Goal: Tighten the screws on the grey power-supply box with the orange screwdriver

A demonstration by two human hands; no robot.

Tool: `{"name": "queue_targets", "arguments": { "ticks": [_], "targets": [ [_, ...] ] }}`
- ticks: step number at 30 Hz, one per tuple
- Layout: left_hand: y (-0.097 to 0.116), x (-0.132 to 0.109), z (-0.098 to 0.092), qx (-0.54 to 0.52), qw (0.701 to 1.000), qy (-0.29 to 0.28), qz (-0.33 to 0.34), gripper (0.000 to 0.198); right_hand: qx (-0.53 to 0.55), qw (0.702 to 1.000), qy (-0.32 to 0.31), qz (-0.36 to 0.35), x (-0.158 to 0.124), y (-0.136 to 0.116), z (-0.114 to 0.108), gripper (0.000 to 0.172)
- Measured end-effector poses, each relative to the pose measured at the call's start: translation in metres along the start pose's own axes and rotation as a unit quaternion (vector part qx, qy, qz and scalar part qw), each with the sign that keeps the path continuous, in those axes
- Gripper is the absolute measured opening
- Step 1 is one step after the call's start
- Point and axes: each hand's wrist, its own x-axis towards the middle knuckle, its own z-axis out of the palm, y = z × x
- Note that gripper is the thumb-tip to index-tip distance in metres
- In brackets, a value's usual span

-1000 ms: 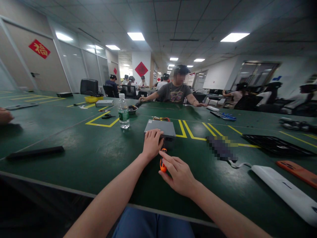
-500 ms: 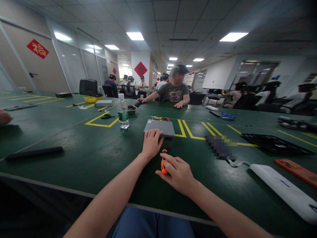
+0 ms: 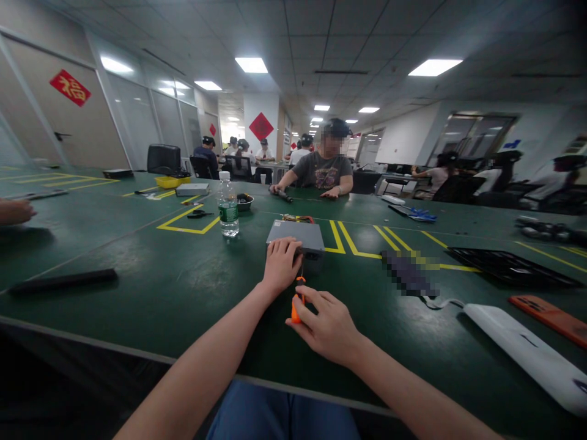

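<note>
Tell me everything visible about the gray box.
The gray box is a squat block that looks like metal, lying flat on the green table, with a pale label at the far left of its top. Wires, some red, show at its far side; the near face has small dark fittings. The left hand rests over its near left edge. A screwdriver in the right hand points toward that face; tip contact is unclear.
</note>
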Motion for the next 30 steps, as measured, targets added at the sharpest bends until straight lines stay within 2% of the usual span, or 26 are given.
{"name": "queue_targets", "arguments": {
  "ticks": [4, 8, 11, 16, 19, 24, 27, 30],
  "targets": [
    [0.0001, -0.0001, -0.0001, 0.003, 1.0, 0.003, -0.001, 0.026, 0.03, 0.999, -0.003, 0.033, -0.0048, 0.0013, 0.0038, 0.017],
    [-0.0003, 0.0003, 0.0004, 0.001, 1.0, 0.005, 0.0, 0.025, 0.056, 0.996, -0.069, 0.026, -0.0037, 0.0005, 0.0004, 0.031],
    [-0.0009, 0.0005, 0.0011, -0.001, 1.0, 0.006, 0.003, 0.025, 0.048, 0.996, -0.076, -0.001, -0.0006, 0.0004, -0.0018, 0.034],
    [-0.0012, 0.0004, 0.0013, -0.001, 1.0, 0.006, 0.002, 0.024, 0.045, 0.999, -0.026, 0.005, -0.0016, 0.0016, 0.0024, 0.02],
    [-0.0009, 0.0003, 0.0008, 0.002, 1.0, 0.005, 0.002, 0.024, 0.068, 0.996, -0.051, 0.033, -0.0041, 0.0014, 0.0041, 0.015],
    [-0.0007, 0.0009, 0.0006, 0.0, 1.0, 0.005, 0.002, 0.025, 0.079, 0.99, -0.114, 0.035, -0.002, 0.0001, 0.0003, 0.038],
    [-0.0008, 0.0012, 0.0011, -0.001, 1.0, 0.004, 0.001, 0.025, 0.058, 0.994, -0.091, 0.01, 0.0, 0.0007, -0.0012, 0.038],
    [-0.0006, 0.0009, 0.0007, -0.002, 1.0, 0.001, 0.001, 0.024, 0.036, 0.999, -0.034, 0.016, -0.0005, 0.0021, -0.0002, 0.031]
  ]
}}
